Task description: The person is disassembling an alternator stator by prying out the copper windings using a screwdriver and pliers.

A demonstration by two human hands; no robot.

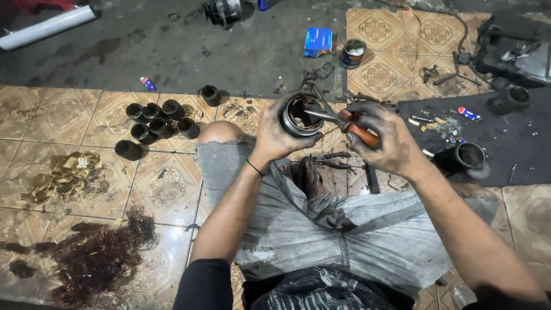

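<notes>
My left hand (276, 135), black with grease, grips a short metal cylinder (298, 115) with its open end turned toward me. My right hand (385, 136) holds a screwdriver with an orange-red handle (360, 131). Its metal shaft (321, 115) reaches into the cylinder's mouth. Both hands are raised over my crossed legs in grey shorts (321, 224).
Several dark cylinders (156, 119) stand grouped on the patterned tiles at left, one more (209, 93) farther back. Pliers (332, 161) lie by my foot. A black cylinder (466, 157) rests on a dark mat at right. A blue box (318, 42) and a tin (352, 53) sit beyond. A dark stain (94, 258) spreads lower left.
</notes>
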